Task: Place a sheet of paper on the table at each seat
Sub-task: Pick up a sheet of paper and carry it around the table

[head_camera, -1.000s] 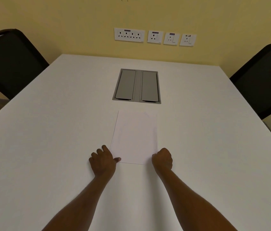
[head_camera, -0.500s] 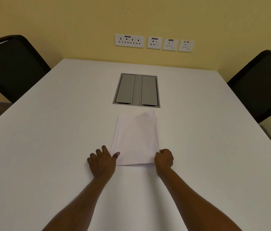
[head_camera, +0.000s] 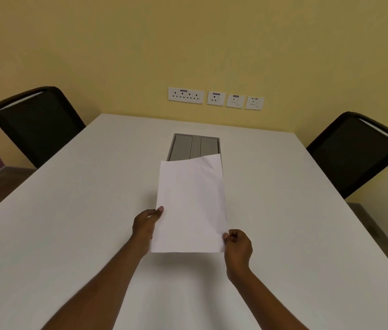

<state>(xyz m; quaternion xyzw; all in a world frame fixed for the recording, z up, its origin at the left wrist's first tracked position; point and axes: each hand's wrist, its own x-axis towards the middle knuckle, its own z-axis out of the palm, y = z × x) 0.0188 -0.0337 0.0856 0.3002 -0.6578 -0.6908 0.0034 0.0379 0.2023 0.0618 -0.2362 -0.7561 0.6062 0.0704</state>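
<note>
White table [head_camera: 69, 234] lies under your hands; your left hand [head_camera: 144, 225] and right hand [head_camera: 238, 246] now pinch the paper [head_camera: 190, 206] by its edges, lifted where it earlier lay flat.

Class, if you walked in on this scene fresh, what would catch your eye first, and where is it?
The white paper, held up at centre by the left hand and right hand over the table. Then the two black chairs, one far left, one far right, and the sockets on the yellow wall.

Head view, probably standing, down over table [head_camera: 69, 222]
</note>
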